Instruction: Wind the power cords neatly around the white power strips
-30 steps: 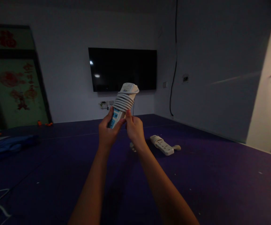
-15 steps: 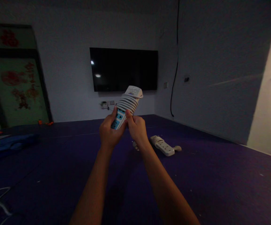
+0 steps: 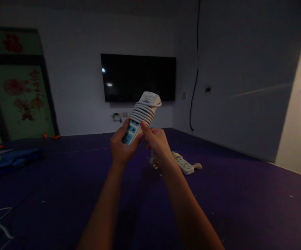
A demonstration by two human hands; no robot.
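A white power strip (image 3: 132, 131) with blue sockets is held up at a tilt in front of me. Its white cord (image 3: 142, 113) is wound in several close turns around the upper half. My left hand (image 3: 124, 146) is closed around the lower end, thumb along the edge. My right hand (image 3: 156, 140) is closed beside it, pinching the cord near the lowest turn, with its thumb against the strip. A plug (image 3: 154, 161) shows just below my right hand; whether it hangs or lies on the floor, I cannot tell.
Beyond my right forearm a second power strip (image 3: 185, 165), wrapped in its cord, lies on the purple floor (image 3: 233, 205). Blue cloth (image 3: 15, 159) lies at the left, a white cable (image 3: 3, 224) nearer. A television (image 3: 140, 78) hangs on the far wall.
My right hand has shifted slightly right and now partly covers the second power strip. The held strip has risen a little, and the plug below shows more clearly.
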